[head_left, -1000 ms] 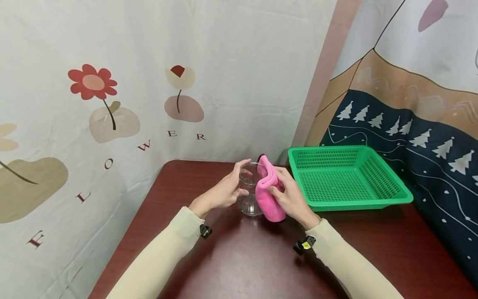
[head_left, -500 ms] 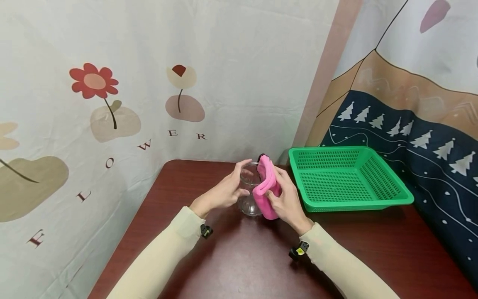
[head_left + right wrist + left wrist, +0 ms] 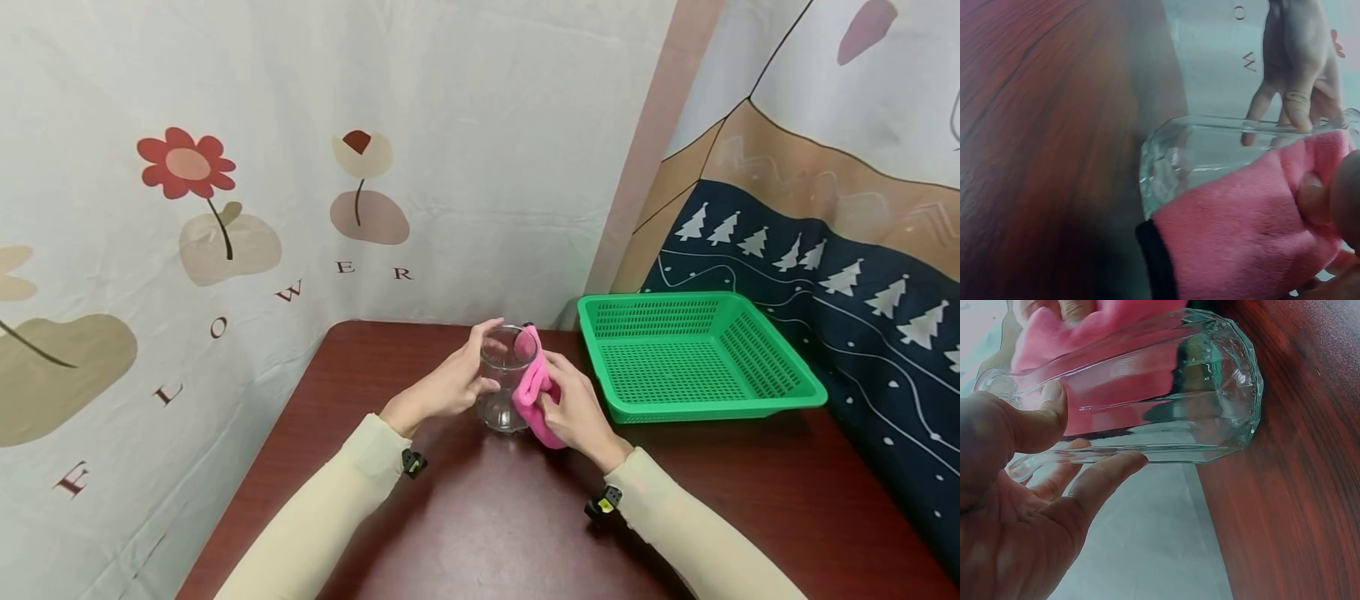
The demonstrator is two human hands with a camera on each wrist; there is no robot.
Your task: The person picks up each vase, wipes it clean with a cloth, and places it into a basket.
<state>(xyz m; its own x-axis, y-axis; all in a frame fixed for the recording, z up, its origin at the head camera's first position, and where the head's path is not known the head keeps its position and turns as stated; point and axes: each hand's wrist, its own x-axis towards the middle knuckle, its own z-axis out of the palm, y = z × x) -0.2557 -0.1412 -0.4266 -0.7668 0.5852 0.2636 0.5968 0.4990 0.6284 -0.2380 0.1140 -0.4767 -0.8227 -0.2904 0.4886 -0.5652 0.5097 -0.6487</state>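
A clear, faceted glass vase [image 3: 498,410] stands upright on the table. My left hand [image 3: 448,382] grips it from the left near the neck, thumb and fingers on opposite sides, as the left wrist view shows. On the vase's right side lies a folded pink cloth [image 3: 531,390] with a black edge. My right hand [image 3: 581,410] pinches this cloth between thumb and fingers and holds it against the glass. In the right wrist view the cloth [image 3: 1235,234] covers much of the vase wall, while the base [image 3: 1163,172] shows beyond it. Some right fingers are hidden behind the cloth.
A green plastic basket [image 3: 705,408] with perforated walls sits just right of my right hand. The dark red-brown table [image 3: 480,533] ends at a printed curtain [image 3: 465,167] behind the vase.
The pink cloth has moved down along the vase's right side, and more of the rim shows. My right hand has shifted slightly lower with it. The left hand and vase stay in place.
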